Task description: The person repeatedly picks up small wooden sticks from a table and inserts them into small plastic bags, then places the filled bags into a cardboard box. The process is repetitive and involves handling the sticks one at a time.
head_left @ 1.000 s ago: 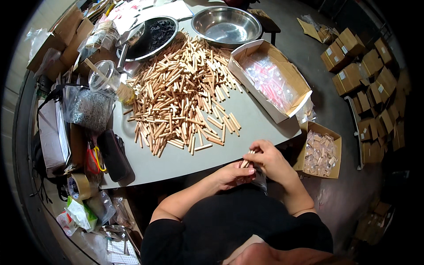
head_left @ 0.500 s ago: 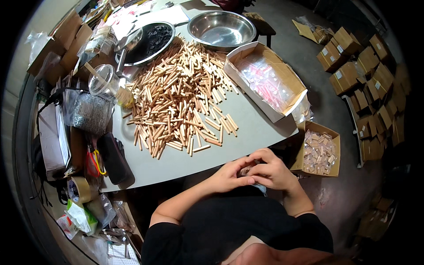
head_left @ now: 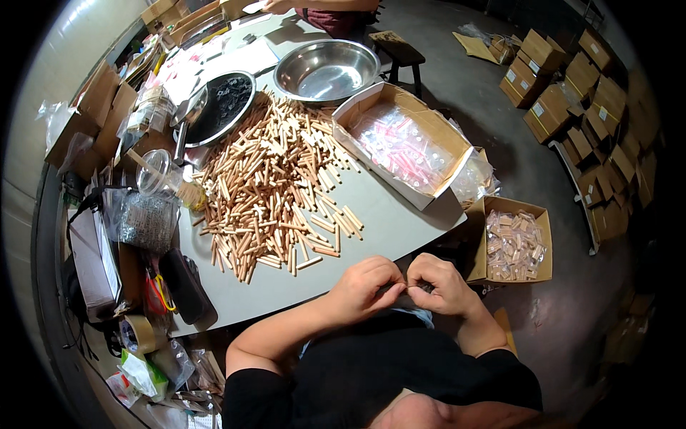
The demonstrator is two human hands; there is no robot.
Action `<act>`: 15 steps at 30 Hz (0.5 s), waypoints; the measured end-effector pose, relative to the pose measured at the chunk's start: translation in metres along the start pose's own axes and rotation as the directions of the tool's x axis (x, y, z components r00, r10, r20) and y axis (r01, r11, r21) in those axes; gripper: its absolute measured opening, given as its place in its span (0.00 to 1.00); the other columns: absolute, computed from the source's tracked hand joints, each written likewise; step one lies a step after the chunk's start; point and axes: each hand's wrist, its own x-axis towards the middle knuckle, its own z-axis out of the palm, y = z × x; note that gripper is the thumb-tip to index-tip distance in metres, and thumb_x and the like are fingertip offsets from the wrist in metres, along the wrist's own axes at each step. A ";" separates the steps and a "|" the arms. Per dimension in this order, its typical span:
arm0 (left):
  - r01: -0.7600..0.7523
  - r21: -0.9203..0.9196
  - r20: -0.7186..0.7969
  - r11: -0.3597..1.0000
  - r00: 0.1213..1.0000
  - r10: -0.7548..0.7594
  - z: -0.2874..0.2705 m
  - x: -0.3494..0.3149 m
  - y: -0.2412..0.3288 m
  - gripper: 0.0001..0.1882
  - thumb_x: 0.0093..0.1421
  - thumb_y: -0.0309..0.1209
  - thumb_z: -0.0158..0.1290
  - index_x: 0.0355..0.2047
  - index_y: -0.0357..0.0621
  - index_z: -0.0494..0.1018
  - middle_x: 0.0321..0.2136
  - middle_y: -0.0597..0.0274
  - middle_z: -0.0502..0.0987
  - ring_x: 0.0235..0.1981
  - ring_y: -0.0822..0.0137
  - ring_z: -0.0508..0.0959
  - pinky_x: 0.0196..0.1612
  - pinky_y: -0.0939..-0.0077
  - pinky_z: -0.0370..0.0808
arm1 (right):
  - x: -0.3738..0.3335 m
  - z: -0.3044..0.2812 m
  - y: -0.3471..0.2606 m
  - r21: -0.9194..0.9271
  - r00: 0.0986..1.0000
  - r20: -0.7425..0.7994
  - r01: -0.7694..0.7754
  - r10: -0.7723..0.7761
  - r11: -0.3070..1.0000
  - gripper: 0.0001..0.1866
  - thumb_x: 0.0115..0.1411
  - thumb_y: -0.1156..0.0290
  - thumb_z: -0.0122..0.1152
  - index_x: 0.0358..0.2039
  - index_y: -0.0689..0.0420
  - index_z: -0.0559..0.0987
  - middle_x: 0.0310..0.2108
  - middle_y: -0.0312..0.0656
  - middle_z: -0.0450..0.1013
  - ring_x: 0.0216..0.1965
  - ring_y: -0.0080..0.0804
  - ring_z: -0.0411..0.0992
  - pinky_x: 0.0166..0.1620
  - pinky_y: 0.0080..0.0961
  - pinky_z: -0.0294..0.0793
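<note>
Just off the front edge of the table [head_left: 239, 304], my left hand [head_left: 366, 287] and my right hand [head_left: 441, 286] meet thumb to thumb. Both are closed with fingers curled in. Something small and dark shows at their fingertips, too hidden to name. Beyond my left hand lies a big heap of short wooden dowels [head_left: 261, 189], with several loose ones at its near edge. An open cardboard box [head_left: 451, 170] beyond my right hand holds clear plastic bags with pink print.
A steel basin [head_left: 287, 86] and a bowl of black pieces [head_left: 246, 107] stand behind the heap. To the left are a dark case [head_left: 184, 286], scissors [head_left: 166, 297] and a tape roll [head_left: 139, 334]. On the right, a carton [head_left: 480, 250] holds bagged wooden pieces. A person's arm [head_left: 336, 4] shows across the table.
My hands have drawn slightly apart, from overlapping to touching at the thumbs, with knuckles turned up. The view has shifted, and another person's arm has come into sight at the top.
</note>
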 end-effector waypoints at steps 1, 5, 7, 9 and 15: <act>-0.005 -0.016 0.021 1.000 1.000 0.005 -0.002 0.006 0.001 0.04 0.55 0.21 0.60 0.30 0.38 0.74 0.29 0.56 0.76 0.31 0.57 0.77 0.35 0.68 0.74 | -0.004 -0.005 0.001 0.013 1.000 -0.009 -0.027 0.027 1.000 0.06 0.50 0.77 0.62 0.27 0.61 0.74 0.27 0.43 0.70 0.30 0.39 0.70 0.35 0.31 0.70; -0.070 -0.021 0.123 0.997 0.990 0.072 0.001 0.040 0.003 0.05 0.55 0.21 0.60 0.31 0.38 0.74 0.29 0.55 0.76 0.32 0.55 0.77 0.35 0.66 0.75 | -0.019 -0.021 0.009 0.123 0.991 -0.097 -0.080 0.092 0.989 0.07 0.51 0.74 0.62 0.27 0.61 0.72 0.27 0.41 0.68 0.28 0.35 0.68 0.34 0.28 0.68; -0.137 -0.039 0.183 0.990 0.973 0.142 0.010 0.055 0.007 0.07 0.54 0.22 0.61 0.32 0.38 0.74 0.30 0.55 0.76 0.32 0.54 0.77 0.36 0.65 0.75 | -0.024 -0.024 0.009 0.157 0.984 -0.148 -0.073 0.096 0.985 0.08 0.51 0.73 0.62 0.27 0.61 0.72 0.27 0.41 0.67 0.28 0.34 0.67 0.34 0.27 0.68; -0.167 -0.049 0.208 0.985 0.963 0.173 0.020 0.065 0.006 0.07 0.54 0.22 0.61 0.31 0.39 0.74 0.30 0.55 0.76 0.32 0.54 0.77 0.35 0.64 0.75 | -0.033 -0.027 0.014 0.163 0.980 -0.179 -0.056 0.086 0.985 0.08 0.52 0.72 0.61 0.27 0.60 0.71 0.28 0.41 0.67 0.28 0.33 0.66 0.34 0.27 0.67; -0.116 -0.031 0.303 0.993 0.945 0.120 0.029 0.096 -0.007 0.05 0.57 0.25 0.59 0.31 0.39 0.73 0.27 0.53 0.74 0.31 0.53 0.76 0.33 0.63 0.74 | -0.056 -0.044 0.020 0.151 0.932 -0.318 -0.132 0.175 0.980 0.11 0.55 0.70 0.61 0.24 0.60 0.69 0.26 0.40 0.65 0.29 0.32 0.65 0.34 0.27 0.65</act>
